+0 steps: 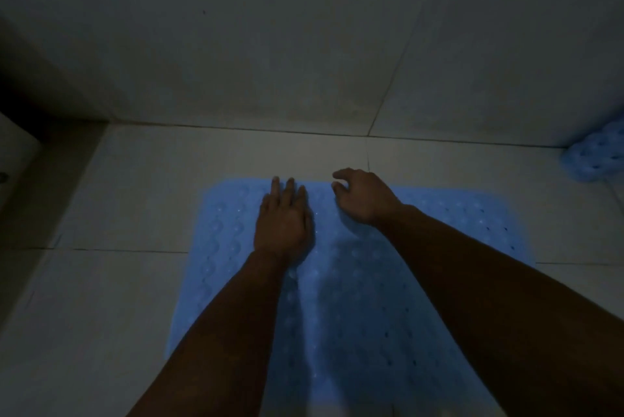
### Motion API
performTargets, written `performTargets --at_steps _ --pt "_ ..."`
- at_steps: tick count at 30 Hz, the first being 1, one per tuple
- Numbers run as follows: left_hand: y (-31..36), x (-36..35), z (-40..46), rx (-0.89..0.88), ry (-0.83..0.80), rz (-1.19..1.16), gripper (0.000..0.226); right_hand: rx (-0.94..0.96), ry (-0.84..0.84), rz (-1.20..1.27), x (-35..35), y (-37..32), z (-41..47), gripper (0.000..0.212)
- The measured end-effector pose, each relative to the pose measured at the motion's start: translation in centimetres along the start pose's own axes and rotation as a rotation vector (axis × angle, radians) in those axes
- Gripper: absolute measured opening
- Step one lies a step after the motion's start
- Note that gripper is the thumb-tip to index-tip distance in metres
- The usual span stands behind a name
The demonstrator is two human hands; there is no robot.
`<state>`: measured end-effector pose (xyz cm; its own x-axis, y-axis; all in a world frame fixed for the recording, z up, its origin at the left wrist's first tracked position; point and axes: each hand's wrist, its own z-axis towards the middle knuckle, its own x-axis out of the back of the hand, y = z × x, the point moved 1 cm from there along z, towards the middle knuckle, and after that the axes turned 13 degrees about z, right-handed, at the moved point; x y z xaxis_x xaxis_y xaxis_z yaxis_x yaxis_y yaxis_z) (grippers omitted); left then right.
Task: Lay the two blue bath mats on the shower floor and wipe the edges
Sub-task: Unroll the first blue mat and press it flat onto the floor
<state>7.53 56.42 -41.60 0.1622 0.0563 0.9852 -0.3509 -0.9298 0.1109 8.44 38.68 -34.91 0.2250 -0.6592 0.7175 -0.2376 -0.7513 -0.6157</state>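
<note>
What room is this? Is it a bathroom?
Probably a shower or bathroom: a blue bath mat with holes lies flat on a pale tiled floor, tiled wall behind, and another mat is bunched in the corner.

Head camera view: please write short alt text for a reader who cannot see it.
Two bare hands work on a blue bath mat lying flat on a dim tiled shower floor: the left hand presses flat, the right hand rests with curled fingers. A second blue mat lies bunched at the right wall.

The flat bath mat point(354, 298) is showing light blue, patterned with rows of wavy ridges and small dark holes; the second mat point(597, 156), bunched at the right edge, is showing the same blue with dark holes; the floor tiles point(118, 281) are showing pale grey-white with thin dark grout lines; the wall point(270, 45) is looking dull grey.
</note>
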Motion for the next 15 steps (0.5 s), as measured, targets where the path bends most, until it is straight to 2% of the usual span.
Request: performTargets --at_steps 3,6,11,15 --pt "3.0 -2.7 0.5 -0.063 -0.055 0.066 0.077 0.017 0.058 0.022 0.0 2.8 -0.4 0.043" --pt "3.6 -4.8 0.4 -0.045 -0.014 0.166 0.092 0.039 0.107 0.051 -0.5 4.7 -0.5 0.041" --pt "3.6 -5.1 0.2 -0.051 0.042 0.171 0.094 0.110 0.148 0.042 -1.3 6.7 -0.8 0.041" --pt "3.6 -4.8 0.5 -0.049 -0.001 0.157 0.093 0.125 0.171 0.065 -1.5 7.2 -1.1 0.049"
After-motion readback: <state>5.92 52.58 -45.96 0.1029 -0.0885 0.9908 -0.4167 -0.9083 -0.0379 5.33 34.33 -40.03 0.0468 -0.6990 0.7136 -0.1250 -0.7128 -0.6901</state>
